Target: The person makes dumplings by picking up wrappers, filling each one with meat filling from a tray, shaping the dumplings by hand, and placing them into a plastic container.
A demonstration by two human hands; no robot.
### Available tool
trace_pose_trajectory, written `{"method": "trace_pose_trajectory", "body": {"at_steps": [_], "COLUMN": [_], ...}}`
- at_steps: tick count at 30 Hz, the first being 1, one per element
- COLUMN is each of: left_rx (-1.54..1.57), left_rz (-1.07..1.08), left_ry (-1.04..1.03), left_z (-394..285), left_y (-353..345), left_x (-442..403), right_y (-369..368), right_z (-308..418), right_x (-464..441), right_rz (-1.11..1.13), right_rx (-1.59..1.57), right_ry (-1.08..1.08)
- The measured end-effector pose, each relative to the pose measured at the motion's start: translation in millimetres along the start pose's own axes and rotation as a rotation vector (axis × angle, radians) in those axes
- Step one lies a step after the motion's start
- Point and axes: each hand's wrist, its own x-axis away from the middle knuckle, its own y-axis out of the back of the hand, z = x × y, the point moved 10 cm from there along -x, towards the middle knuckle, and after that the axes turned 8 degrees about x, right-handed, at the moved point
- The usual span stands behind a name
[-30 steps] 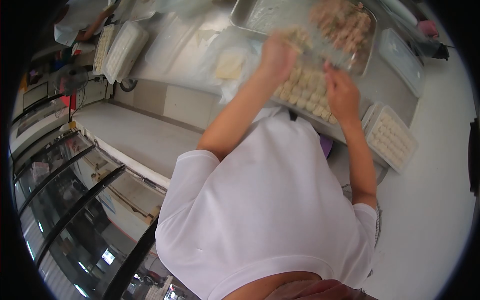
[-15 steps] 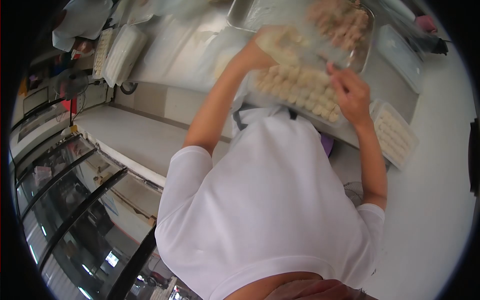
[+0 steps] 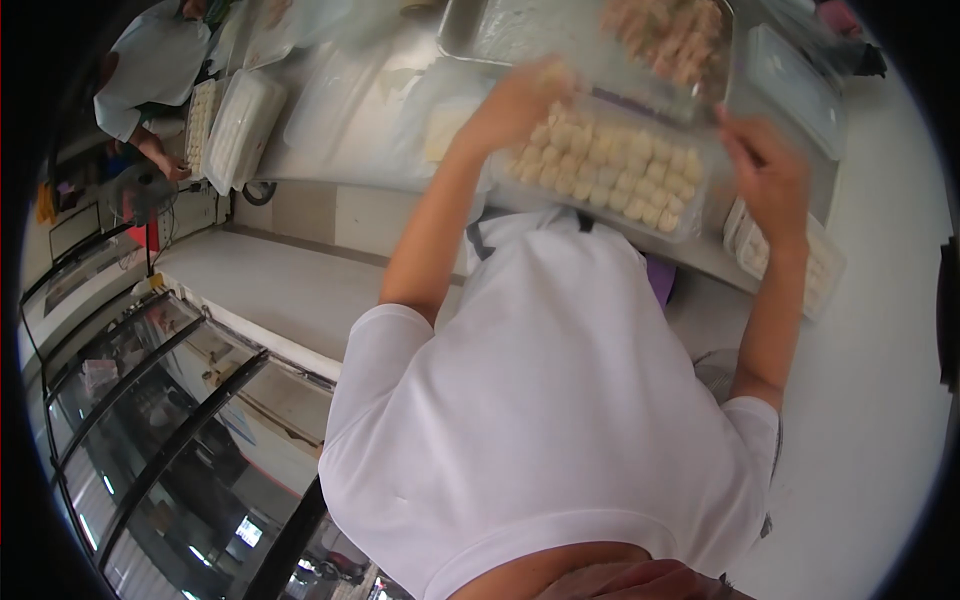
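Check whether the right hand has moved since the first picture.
Yes: the right hand has shifted rightward in view, from left of the metal tray's right edge to beyond it.

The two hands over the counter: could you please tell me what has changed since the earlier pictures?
The right hand has moved rightward, past the end of the rows of dough pieces, widening the gap to the left hand. A co-worker's hand now shows lower at far left. The pinkish mixture stays in the metal tray. Blur hides any change of grip.
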Motion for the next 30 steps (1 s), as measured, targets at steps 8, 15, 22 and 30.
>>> {"method": "trace_pose_trajectory", "body": {"at_steps": [8,15,22,30], "left_rx": [1.307,1.725,0.318,0.306], "left_rz": [-0.392,-0.136,-0.424,-0.091], "left_ry": [-0.007,-0.237,-0.080,0.367], "left_z": [15,17,47,70], "left_y": [15,35,32,-77], "left_x": [2,-9,0,5], "right_y": [1,-30,-27,-33], "right_z": [-41,-65,-98,-119], "right_x": [17,49,84,110], "right_rz": [-0.034,-0.004,-0.094,-0.188], "right_rx": [-0.149,-0.245,-0.277,-0.446], "right_ry": [-0.180,-0.348,-0.512,-0.635]}}
